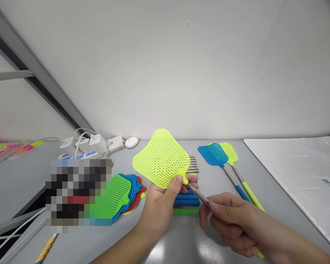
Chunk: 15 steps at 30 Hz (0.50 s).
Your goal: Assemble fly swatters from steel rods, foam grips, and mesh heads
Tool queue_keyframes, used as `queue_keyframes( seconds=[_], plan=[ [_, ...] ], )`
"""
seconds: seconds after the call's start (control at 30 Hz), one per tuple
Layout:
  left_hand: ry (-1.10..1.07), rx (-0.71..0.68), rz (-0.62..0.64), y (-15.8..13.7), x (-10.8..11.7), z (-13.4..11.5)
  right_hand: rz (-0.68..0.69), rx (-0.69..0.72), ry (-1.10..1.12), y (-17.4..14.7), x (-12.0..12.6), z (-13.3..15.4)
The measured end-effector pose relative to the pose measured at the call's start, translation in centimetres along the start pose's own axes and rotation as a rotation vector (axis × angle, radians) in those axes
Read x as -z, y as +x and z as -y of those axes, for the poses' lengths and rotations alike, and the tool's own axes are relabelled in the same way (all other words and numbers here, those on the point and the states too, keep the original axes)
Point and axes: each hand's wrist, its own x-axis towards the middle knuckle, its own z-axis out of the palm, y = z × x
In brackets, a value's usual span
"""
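A yellow fly swatter (161,159) is held up in front of me, its perforated head tilted to the upper left. My left hand (163,200) pinches the base of the head, thumb on the front. Around the metal rod just below, my right hand (231,220) is closed, and a yellow-green handle end shows beneath that hand. Behind my hands lie several metal rods (193,164) and several blue handle tubes (187,198), partly covered, with a green tube (185,211) nearest me. To the left sits a pile of loose swatter heads, a green head (121,192) on top.
At the right lie a blue swatter (213,154) and a yellow swatter (231,150), overlapping. A white wrapped sheet (297,176) covers the far right. Chargers (97,143) with cables and a round white device (131,142) stand back left; a blurred patch hides the area in front.
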Motion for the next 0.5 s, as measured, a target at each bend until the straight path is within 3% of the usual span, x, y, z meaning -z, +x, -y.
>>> queue_keyframes(
  seconds=[0.07, 0.17, 0.37, 0.5],
  plan=[
    [0.0, 0.005, 0.018, 0.0, 0.1, 0.0, 0.044, -0.016, 0.038, -0.1, 0.3, 0.1],
    [0.002, 0.022, 0.033, 0.2, 0.2, 0.1, 0.009, 0.034, -0.078, 0.0, 0.4, 0.3],
    [-0.048, 0.01, 0.051, 0.6, 0.5, 0.0, -0.334, 0.426, -0.781, 0.7, 0.0, 0.0],
    [-0.054, -0.012, 0.058, 0.4, 0.5, -0.2, -0.486, 0.585, -1.161, 0.9, 0.5, -0.8]
  ],
)
